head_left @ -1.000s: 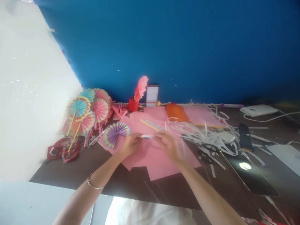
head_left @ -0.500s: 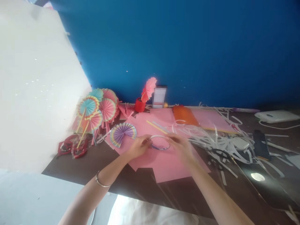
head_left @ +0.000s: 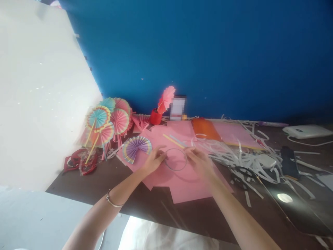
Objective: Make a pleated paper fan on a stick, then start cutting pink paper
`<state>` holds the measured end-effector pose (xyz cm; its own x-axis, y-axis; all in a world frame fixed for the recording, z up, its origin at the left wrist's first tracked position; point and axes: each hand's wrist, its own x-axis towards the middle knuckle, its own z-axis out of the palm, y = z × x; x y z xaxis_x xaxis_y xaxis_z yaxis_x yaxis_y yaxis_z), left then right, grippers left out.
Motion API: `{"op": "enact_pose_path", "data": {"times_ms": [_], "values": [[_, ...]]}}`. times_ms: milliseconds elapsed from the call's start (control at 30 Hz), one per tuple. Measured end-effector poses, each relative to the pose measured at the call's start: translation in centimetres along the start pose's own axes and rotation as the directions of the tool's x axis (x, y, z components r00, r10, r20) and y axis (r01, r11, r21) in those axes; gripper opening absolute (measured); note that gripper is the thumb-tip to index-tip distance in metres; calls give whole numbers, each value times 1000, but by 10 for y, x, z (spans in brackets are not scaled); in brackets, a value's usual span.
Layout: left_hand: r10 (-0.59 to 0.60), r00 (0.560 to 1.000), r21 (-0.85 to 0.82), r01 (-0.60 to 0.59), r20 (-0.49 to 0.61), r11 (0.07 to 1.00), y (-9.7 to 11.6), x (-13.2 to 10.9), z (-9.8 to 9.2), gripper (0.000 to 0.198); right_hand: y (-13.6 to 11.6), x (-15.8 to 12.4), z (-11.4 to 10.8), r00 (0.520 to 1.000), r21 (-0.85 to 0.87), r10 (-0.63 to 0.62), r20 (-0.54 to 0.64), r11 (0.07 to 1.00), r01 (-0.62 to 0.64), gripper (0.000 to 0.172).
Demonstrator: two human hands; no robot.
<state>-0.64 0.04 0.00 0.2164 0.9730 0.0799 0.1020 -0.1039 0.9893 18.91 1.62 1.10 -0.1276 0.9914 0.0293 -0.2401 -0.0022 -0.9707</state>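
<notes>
Over the pink paper sheets, a thin ring that looks like a narrow roll of tape is held between both hands. My left hand pinches its left rim, fingers closed. On the opposite side, my right hand has thumb and fingers closed on its right rim. Just beyond the hands lie a yellow paper strip and a light-blue one. To the left of my left hand rests a purple pleated paper fan with pastel edges, spread open.
Finished pleated fans stand at the left above a red packet. A red tape roll holds a pink fan upright. Tangled white strips, an orange sheet and a dark phone lie to the right.
The ring has turned from a tilted, wide-banded view to a thin, nearly round outline. Both hands stay in almost the same place.
</notes>
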Motion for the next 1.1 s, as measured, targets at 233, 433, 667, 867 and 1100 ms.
{"op": "enact_pose_path", "data": {"times_ms": [233,433,667,867,1100], "values": [[255,959,338,-281,120,898,1,-7,-7,40,-1,-1,6,996,72,-27,-82,997,33,21],[299,905,558,-423,303,714,7,-9,-4,13,3,0,6,990,105,-2,-140,994,17,19],[357,849,608,-529,390,593,10,-9,0,4,9,-3,13,996,37,-4,-89,999,7,18],[161,907,608,-384,388,695,21,-17,3,18,4,-5,11,989,-101,-56,-140,994,42,20],[170,943,624,-317,284,714,13,-16,-2,24,-10,-8,7,957,-261,-196,-212,956,138,21]]}}
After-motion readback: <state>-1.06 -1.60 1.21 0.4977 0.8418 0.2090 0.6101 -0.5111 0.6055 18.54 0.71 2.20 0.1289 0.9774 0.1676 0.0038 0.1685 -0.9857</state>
